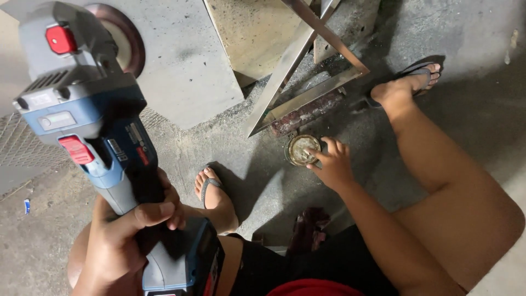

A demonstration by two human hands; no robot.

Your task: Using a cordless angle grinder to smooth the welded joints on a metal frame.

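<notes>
My left hand (129, 233) grips the handle of a blue and grey cordless angle grinder (90, 115), held up close to the camera. Its round disc (123, 35) shows at the top, beside a red button. My right hand (331, 164) reaches down to the concrete floor, with its fingers on a small round tin (303, 149) that holds something pale. The tin sits just below a welded metal angle frame (307, 82) that lies propped on a rusty block (307, 114).
My feet in flip-flops rest on the floor, one foot (211, 192) near the middle and the other foot (408, 85) at the upper right. A grey slab (186, 66) and a metal mesh (22, 148) lie at the left. Dark shavings dust the floor around the frame.
</notes>
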